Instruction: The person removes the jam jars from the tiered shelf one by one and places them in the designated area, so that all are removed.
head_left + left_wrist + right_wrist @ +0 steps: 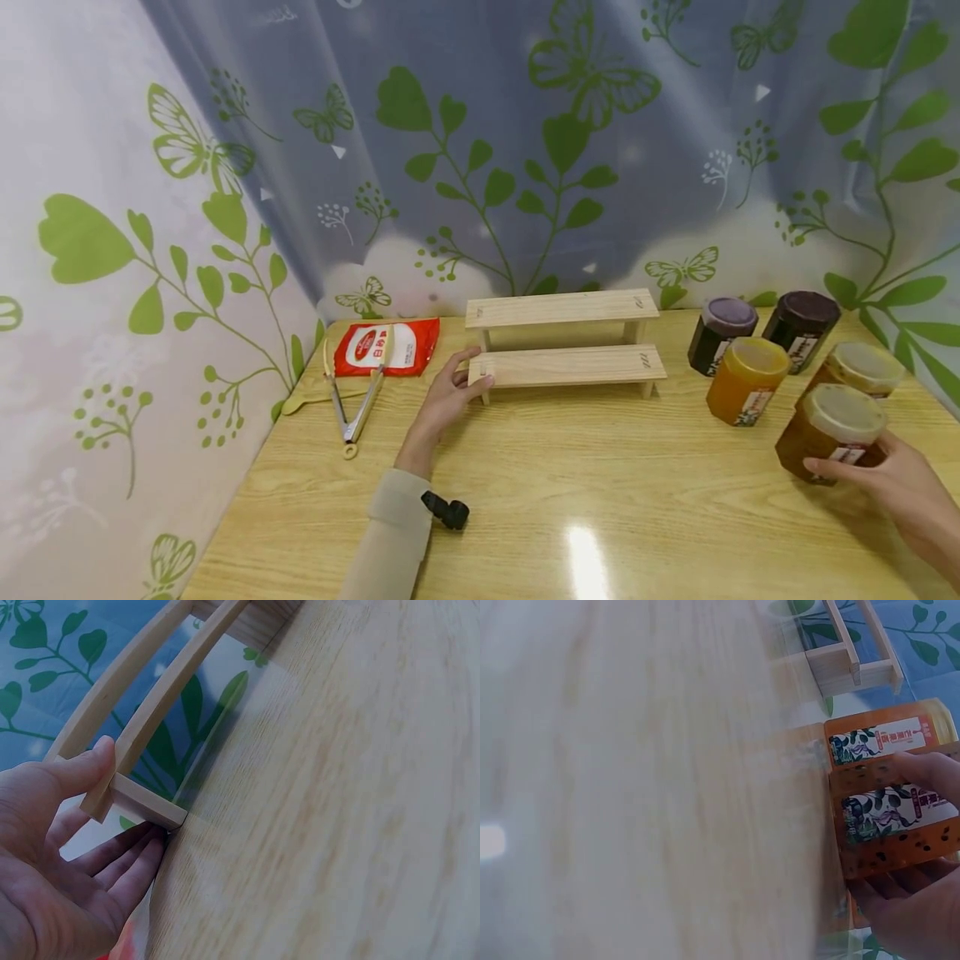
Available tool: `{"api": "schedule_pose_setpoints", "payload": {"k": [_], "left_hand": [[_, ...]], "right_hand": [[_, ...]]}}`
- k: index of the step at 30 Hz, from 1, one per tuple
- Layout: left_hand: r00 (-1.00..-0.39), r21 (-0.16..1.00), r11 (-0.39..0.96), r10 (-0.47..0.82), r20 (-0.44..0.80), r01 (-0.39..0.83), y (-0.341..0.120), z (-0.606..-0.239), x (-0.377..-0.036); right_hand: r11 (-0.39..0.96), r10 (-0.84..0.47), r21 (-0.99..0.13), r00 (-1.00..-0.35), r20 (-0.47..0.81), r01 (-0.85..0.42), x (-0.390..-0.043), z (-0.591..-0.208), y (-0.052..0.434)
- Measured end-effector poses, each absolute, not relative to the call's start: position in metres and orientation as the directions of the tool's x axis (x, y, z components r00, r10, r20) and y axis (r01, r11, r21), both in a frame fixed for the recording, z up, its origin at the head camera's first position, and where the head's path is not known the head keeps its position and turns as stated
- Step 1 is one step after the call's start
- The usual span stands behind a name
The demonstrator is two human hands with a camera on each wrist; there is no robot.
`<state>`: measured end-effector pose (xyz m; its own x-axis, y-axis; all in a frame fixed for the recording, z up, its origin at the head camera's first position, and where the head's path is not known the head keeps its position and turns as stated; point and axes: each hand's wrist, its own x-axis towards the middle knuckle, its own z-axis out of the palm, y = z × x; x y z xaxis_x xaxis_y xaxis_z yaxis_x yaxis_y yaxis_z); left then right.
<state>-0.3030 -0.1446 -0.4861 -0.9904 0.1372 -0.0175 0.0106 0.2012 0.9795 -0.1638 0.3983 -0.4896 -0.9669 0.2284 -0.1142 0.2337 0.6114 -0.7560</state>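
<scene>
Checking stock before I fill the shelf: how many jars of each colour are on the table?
Dark purple jars: 2
Orange jar: 1
Brown amber jars: 2, the nearer one held by the right hand
Total: 5

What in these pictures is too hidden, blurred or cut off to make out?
- Jar labels: head view, print too small to read.
- Right hand: head view, cut off by the frame's edge; its fingers are partly behind the nearest jar.
- Wooden shelf: left wrist view shows only one end, where the left hand holds it.
- Red packet: partly covered by tongs.
</scene>
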Motion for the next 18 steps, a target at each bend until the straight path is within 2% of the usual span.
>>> {"api": "schedule_pose_setpoints", "payload": {"k": [11,18], "left_hand": [[-0.989,0.978,0.21,0.143,-0.02,0.01,-0.142,-0.485,-0.304],[-0.992,0.986,0.163,0.119,-0.044,-0.025,-0.149,-0.482,-0.3]], "right_hand": [[0.575,0.089,-0.793,-0.979,-0.185,0.202,-0.163,-0.485,0.404],[0.579,-0.013,-0.805,-0.985,-0.17,0.131,-0.167,-0.477,0.403]]}}
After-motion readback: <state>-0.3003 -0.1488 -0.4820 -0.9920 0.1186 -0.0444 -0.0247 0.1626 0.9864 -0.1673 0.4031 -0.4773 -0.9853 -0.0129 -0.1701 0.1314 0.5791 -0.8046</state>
